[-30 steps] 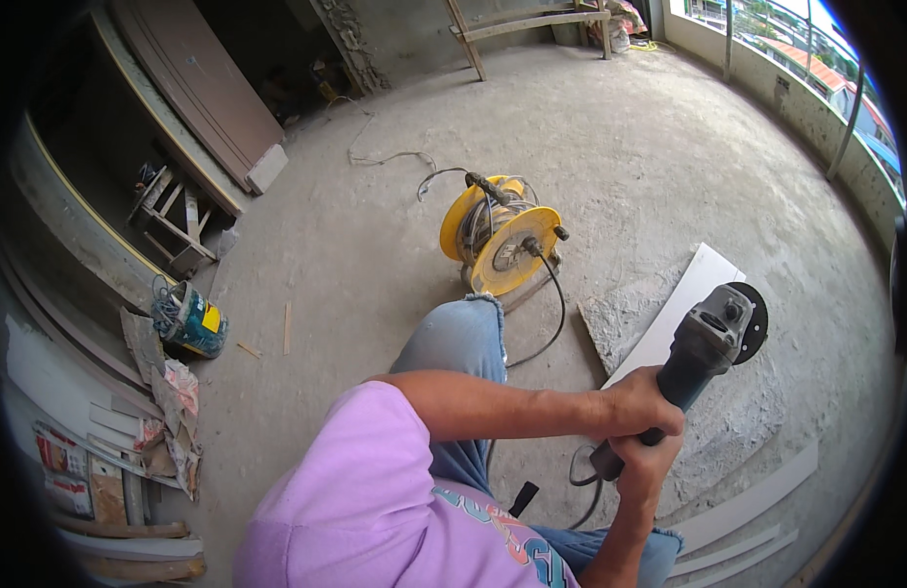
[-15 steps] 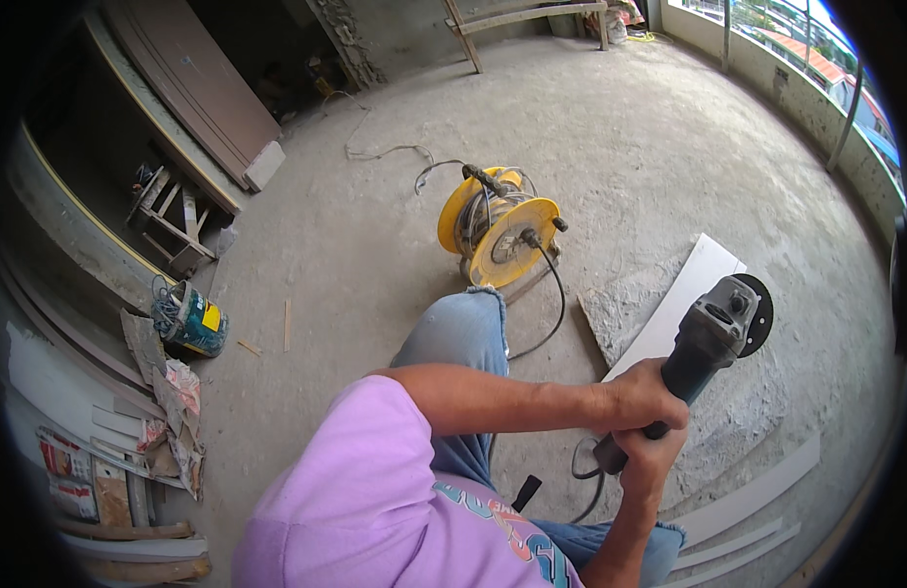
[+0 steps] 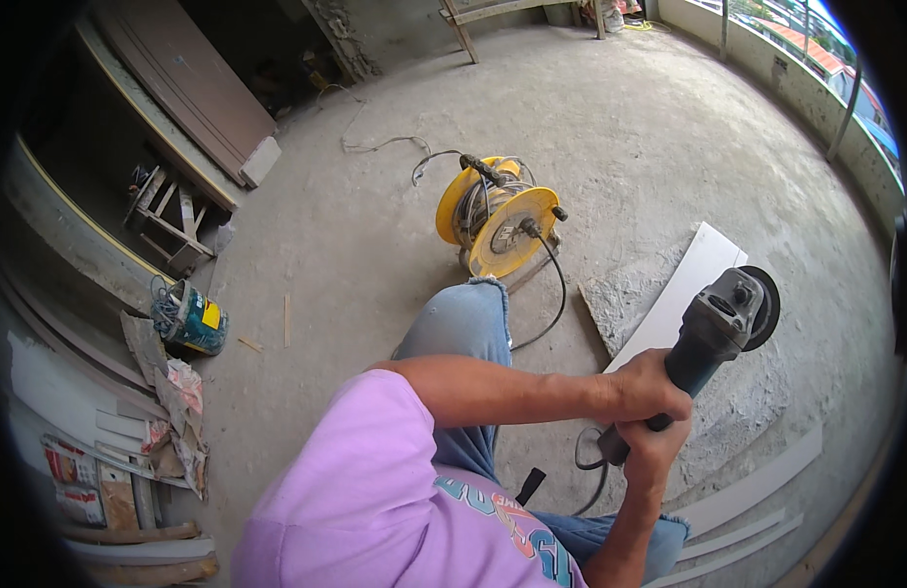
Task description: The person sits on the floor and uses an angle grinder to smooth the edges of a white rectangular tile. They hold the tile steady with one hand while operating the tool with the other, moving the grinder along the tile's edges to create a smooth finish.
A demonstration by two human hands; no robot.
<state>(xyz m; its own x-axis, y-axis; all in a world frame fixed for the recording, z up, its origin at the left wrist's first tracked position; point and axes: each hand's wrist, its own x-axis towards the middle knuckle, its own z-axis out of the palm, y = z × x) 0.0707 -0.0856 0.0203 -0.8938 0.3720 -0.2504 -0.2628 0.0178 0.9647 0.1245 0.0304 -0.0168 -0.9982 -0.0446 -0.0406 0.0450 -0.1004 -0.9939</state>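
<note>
Both my hands are closed around a dark angle grinder [image 3: 706, 338] on the right. My left hand [image 3: 653, 385] reaches across and wraps the body below the grey gear head. Just under it, my right hand [image 3: 653, 441] grips the rear of the handle, touching the left. A thin dark disc [image 3: 764, 309] is on the head's outer side, its surface smeared into a smooth ring. Beneath and beyond the tool lies a white board strip [image 3: 681, 289], resting over a rough cement-crusted slab [image 3: 615, 294]. Whether the disc touches the board cannot be made out.
A yellow cable reel [image 3: 512, 235] stands ahead with a black cord plugged in. Cut white strips [image 3: 757, 495] lie at the lower right. At left are a dark green bucket [image 3: 201, 321] and board scraps [image 3: 184, 421]. A wooden bench [image 3: 522, 12] stands far back.
Disc holes that showed before now blur into a ring. Both hands keep their hold; the grinder has shifted slightly up and right in view.
</note>
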